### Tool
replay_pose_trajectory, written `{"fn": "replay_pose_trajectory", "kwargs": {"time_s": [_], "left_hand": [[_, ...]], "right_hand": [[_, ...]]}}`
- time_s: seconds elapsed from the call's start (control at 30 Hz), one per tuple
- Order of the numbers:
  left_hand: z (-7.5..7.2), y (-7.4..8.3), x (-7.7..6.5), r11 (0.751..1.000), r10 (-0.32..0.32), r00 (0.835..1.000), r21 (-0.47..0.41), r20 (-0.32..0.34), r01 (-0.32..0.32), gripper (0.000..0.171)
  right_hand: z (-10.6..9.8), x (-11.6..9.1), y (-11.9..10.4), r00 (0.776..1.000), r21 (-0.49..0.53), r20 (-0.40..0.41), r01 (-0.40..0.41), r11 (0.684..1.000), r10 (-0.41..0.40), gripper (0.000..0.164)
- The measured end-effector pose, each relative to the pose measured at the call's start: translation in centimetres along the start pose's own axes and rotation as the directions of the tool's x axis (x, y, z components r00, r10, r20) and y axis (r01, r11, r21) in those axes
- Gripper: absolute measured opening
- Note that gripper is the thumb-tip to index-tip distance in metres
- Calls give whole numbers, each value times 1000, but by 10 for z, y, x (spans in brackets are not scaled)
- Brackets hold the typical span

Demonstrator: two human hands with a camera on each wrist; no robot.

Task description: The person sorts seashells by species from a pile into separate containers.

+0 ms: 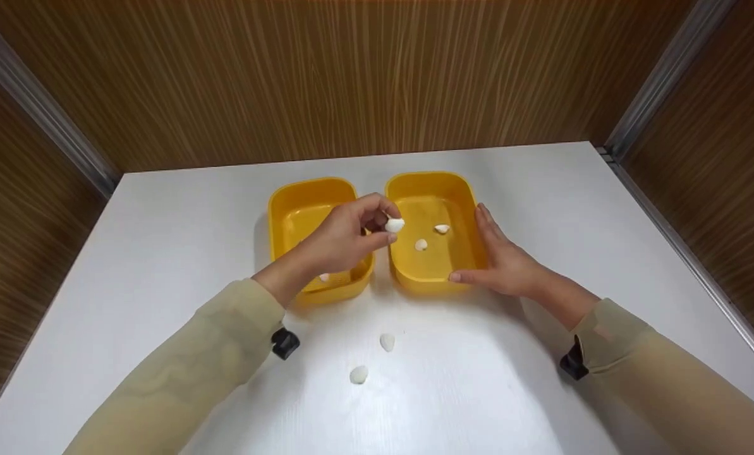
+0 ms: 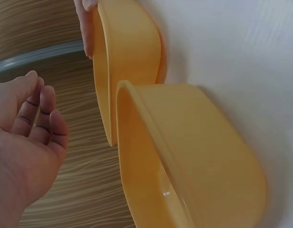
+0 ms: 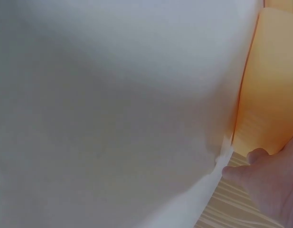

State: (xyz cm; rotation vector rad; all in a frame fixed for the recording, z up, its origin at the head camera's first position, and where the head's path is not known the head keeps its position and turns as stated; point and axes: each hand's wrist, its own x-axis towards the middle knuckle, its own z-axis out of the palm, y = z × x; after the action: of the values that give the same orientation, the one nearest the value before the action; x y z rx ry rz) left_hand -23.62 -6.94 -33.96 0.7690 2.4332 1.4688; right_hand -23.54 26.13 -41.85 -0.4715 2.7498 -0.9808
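Note:
In the head view my left hand (image 1: 351, 230) pinches a small white shell-like piece (image 1: 394, 225) between thumb and fingertips, over the gap between two yellow bins. The piece is hidden behind the fingers in the left wrist view, where the left hand (image 2: 30, 137) hangs above the rims. Straight fingers of my right hand (image 1: 509, 265) rest along the outer right wall of the right yellow bin (image 1: 437, 281), the thumb at its near rim. Two similar pieces, one nearer (image 1: 421, 244) and one farther (image 1: 442, 229), lie inside it. The left yellow bin (image 1: 335, 292) is partly covered by my left hand.
One white piece (image 1: 324, 277) shows in the left bin beneath my wrist. Two more lie on the white table (image 1: 452, 379) in front of the bins, one farther (image 1: 387, 342) and one nearer (image 1: 359, 375). Wood-grain panels (image 1: 351, 82) enclose the back and sides.

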Motion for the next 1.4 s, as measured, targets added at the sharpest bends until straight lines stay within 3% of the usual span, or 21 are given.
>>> {"fn": "replay_pose_trajectory", "kwargs": {"time_s": [0.23, 0.67, 0.97, 1.4], "left_hand": [[5, -5, 26, 996, -85, 996, -21, -32, 85, 26], [15, -15, 62, 995, -101, 993, -30, -64, 99, 20], [25, -25, 75, 990, -129, 988, -64, -83, 124, 20], [31, -36, 85, 991, -127, 989, -37, -73, 125, 25]], "right_hand": [[0, 1, 1, 1000, -19, 4, -11, 1000, 11, 137], [-1, -1, 1, 1000, -19, 7, -1, 1000, 1, 137], [-1, -1, 1, 1000, -30, 8, -7, 1000, 7, 136], [-1, 0, 0, 1000, -25, 13, -23, 999, 23, 136]]}}
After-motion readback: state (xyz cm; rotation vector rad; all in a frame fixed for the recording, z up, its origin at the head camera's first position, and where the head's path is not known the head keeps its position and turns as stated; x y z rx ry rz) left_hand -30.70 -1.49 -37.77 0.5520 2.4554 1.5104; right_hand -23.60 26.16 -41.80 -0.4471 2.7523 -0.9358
